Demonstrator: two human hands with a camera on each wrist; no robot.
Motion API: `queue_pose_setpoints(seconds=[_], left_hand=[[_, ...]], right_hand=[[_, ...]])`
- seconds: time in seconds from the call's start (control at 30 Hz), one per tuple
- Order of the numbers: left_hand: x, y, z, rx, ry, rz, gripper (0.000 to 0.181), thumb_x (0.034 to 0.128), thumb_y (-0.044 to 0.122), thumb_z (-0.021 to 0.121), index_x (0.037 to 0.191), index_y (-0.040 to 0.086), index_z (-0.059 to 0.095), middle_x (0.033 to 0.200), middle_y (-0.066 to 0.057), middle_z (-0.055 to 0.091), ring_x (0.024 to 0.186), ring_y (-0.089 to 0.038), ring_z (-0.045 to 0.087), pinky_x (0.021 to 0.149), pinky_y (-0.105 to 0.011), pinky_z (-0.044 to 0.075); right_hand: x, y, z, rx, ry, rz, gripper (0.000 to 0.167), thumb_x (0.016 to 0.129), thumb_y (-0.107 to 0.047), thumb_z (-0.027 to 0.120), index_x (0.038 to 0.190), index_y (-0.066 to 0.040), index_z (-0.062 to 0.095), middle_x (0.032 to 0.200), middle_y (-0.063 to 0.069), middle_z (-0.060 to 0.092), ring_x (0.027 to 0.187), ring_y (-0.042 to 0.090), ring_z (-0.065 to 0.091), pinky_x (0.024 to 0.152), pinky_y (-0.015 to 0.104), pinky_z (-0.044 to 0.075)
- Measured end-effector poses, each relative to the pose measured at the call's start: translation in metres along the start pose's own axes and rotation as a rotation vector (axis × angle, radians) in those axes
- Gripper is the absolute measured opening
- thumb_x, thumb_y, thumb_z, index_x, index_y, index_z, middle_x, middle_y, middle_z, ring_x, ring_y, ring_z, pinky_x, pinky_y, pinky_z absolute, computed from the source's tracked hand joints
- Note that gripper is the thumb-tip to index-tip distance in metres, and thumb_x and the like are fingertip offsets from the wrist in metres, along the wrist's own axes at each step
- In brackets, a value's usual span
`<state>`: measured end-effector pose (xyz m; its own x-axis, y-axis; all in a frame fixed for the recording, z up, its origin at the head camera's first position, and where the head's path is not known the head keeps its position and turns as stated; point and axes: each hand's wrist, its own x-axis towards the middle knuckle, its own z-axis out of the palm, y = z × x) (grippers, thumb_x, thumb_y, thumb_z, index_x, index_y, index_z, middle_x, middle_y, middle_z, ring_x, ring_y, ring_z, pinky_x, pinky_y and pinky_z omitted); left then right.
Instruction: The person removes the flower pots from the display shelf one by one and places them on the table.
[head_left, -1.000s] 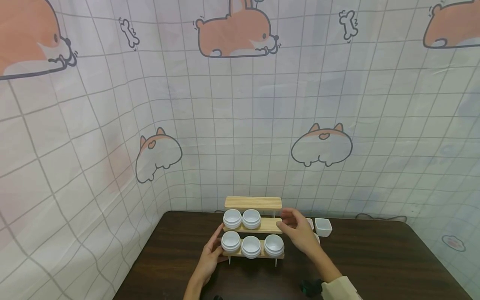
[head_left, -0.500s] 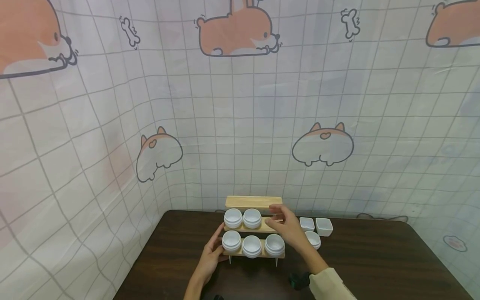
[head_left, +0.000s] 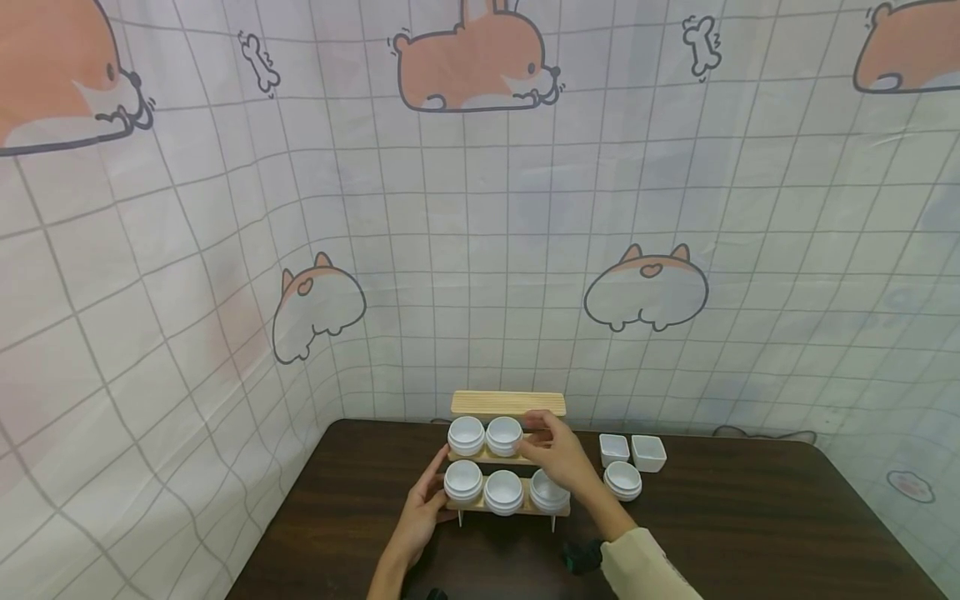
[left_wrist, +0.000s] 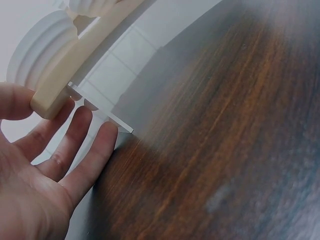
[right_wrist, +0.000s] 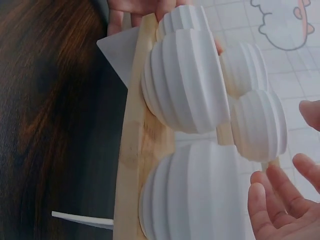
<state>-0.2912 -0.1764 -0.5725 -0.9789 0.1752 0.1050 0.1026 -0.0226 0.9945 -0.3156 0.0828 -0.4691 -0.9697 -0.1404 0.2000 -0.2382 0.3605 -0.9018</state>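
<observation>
A three-tier wooden stand (head_left: pixel 508 403) holds white ribbed bowls: two on the middle tier, three on the lowest. My left hand (head_left: pixel 415 518) grips the stand's left end. In the left wrist view its thumb lies on the end of the wooden board (left_wrist: pixel 77 62), with the fingers below, by a clear support. My right hand (head_left: pixel 561 457) is at the middle tier, close to the right-hand bowl (head_left: pixel 503 437). In the right wrist view its thumb and fingers (right_wrist: pixel 287 205) are apart, with nothing between them; whether a fingertip touches that bowl I cannot tell.
On the dark wooden table (head_left: pixel 765 517), right of the stand, are a round white bowl (head_left: pixel 622 481) and two square white dishes, one of them (head_left: pixel 648 453) farther right. A patterned cloth (head_left: pixel 480 333) hangs behind. A dark cable lies along the table's back edge.
My right hand has moved left along the middle tier, towards the second bowl, uncovering the round bowl and square dish on the table. The left hand and the stand stay in place.
</observation>
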Motion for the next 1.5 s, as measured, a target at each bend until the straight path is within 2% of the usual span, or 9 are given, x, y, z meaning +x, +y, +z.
queue_pose_setpoints(seconds=[0.3,0.63,0.83,0.97,1.5], left_hand=[[0.000,0.000,-0.001,-0.008,0.000,-0.003,0.067,0.1051,0.007,0.049,0.163,0.031,0.027,0.140,-0.024,0.050,0.112,-0.019,0.060,0.094,-0.051,0.058],[0.001,0.000,-0.001,-0.009,-0.007,0.005,0.067,0.1051,0.007,0.050,0.163,0.031,0.028,0.140,-0.023,0.051,0.112,-0.020,0.062,0.094,-0.051,0.058],[0.001,0.000,-0.001,-0.007,-0.006,0.003,0.067,0.1050,0.006,0.050,0.163,0.031,0.028,0.140,-0.023,0.050,0.111,-0.020,0.061,0.094,-0.051,0.058],[0.001,0.000,-0.001,-0.010,-0.008,0.002,0.067,0.1050,0.006,0.050,0.163,0.031,0.028,0.140,-0.024,0.050,0.111,-0.020,0.061,0.094,-0.051,0.058],[0.000,0.000,-0.001,-0.006,-0.009,0.000,0.066,0.1054,0.008,0.050,0.163,0.031,0.027,0.139,-0.023,0.051,0.112,-0.020,0.061,0.095,-0.051,0.057]], right_hand=[[0.002,-0.001,0.009,-0.011,-0.009,0.007,0.050,0.089,-0.019,0.079,0.133,-0.007,0.061,0.128,0.017,0.067,0.107,0.028,0.068,0.087,0.043,0.059],[0.008,0.001,0.015,-0.044,-0.015,-0.015,0.051,0.087,-0.019,0.081,0.132,-0.005,0.060,0.126,0.017,0.067,0.102,0.025,0.065,0.081,0.034,0.057],[0.009,-0.001,0.018,-0.062,0.005,0.008,0.055,0.084,-0.022,0.083,0.131,-0.006,0.060,0.126,0.016,0.068,0.102,0.024,0.064,0.081,0.035,0.056],[0.010,0.001,0.021,-0.075,0.009,0.016,0.056,0.083,-0.021,0.084,0.132,-0.005,0.060,0.125,0.015,0.068,0.100,0.023,0.063,0.080,0.031,0.054],[0.010,-0.001,0.024,-0.101,0.026,0.017,0.052,0.084,-0.019,0.083,0.129,-0.004,0.061,0.117,0.012,0.067,0.099,0.023,0.059,0.083,0.033,0.049]])
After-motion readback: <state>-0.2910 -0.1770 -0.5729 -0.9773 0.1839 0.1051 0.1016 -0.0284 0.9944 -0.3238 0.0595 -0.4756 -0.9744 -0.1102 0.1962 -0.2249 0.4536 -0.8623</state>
